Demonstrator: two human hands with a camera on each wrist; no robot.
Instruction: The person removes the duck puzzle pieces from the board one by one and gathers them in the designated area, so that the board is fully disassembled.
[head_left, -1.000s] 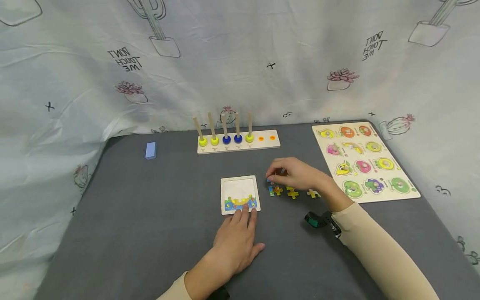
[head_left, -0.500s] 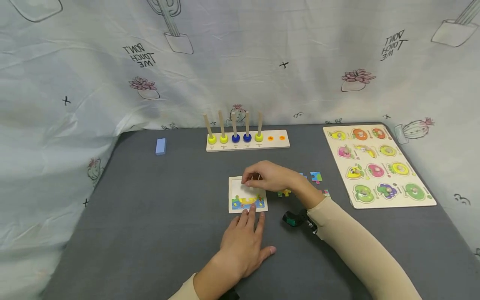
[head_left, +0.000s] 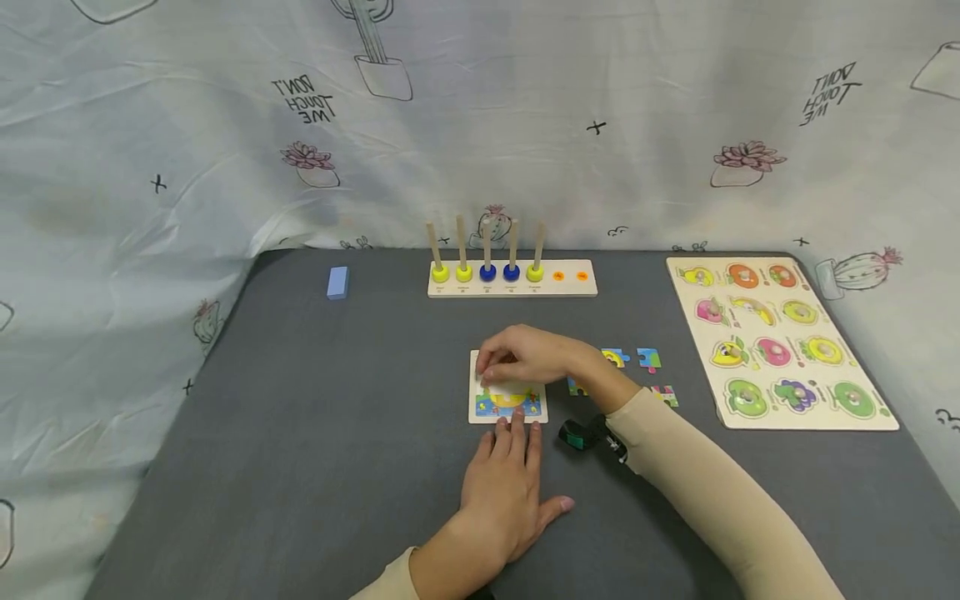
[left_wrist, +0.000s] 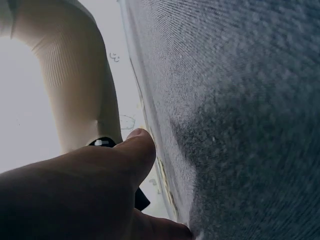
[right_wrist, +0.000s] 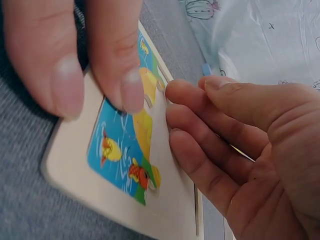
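A small wooden puzzle tray (head_left: 472,404) lies mid-table, its near part filled with joined jigsaw pieces (right_wrist: 112,137) showing blue water, ducks and a yellow shape. My left hand (head_left: 504,492) lies flat, its fingertips pressing the tray's near edge. Over the tray's far left part, my right hand (head_left: 528,354) pinches a jigsaw piece between thumb and index finger; the fingers hide nearly all of it. In the right wrist view, the other fingers (right_wrist: 187,152) curl close over the bare tray floor. Loose jigsaw pieces (head_left: 648,358) lie right of the tray, some behind the right forearm.
Behind the tray stands a counting board (head_left: 585,287) with upright pegs and yellow and blue rings. A fruit puzzle board (head_left: 817,392) lies at the right. A blue block (head_left: 337,283) sits at the back left, and a patterned curtain (head_left: 525,125) hangs behind the grey table.
My right hand has moved left from the loose pieces to over the tray, carrying a jigsaw piece. The left hand stays at the tray's near edge. The head view has shifted.
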